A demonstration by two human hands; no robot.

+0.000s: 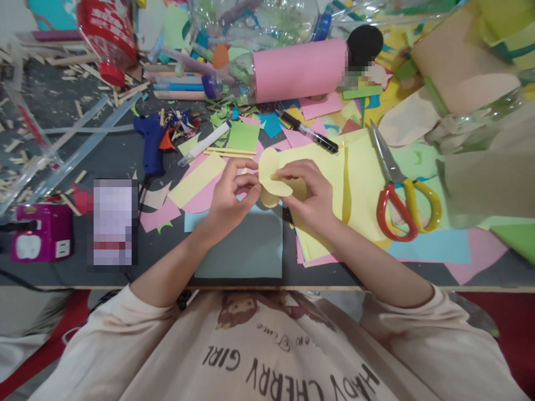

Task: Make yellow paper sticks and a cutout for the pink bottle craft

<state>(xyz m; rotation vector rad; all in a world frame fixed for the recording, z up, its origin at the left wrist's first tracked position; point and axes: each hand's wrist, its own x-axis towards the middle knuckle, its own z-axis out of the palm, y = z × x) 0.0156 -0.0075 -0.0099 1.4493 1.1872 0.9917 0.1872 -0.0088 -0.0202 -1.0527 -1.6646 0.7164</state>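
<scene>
A cut piece of pale yellow paper with rounded lobes is held up between my two hands, above the table's front part. My left hand pinches its left edge between thumb and fingers. On the other side, my right hand grips the right part, thumb below and fingertips on its face. Part of the yellow piece is hidden behind my right fingers. Beneath the hands lies a grey-blue sheet. Yellow sheets are stacked under my right forearm, and scissors with red and yellow handles rest to the right.
A blue glue gun lies at left, near a phone and a purple power block. Behind the hands are a black marker, a white marker and a pink-wrapped bottle. Paper scraps and sticks cover much of the table.
</scene>
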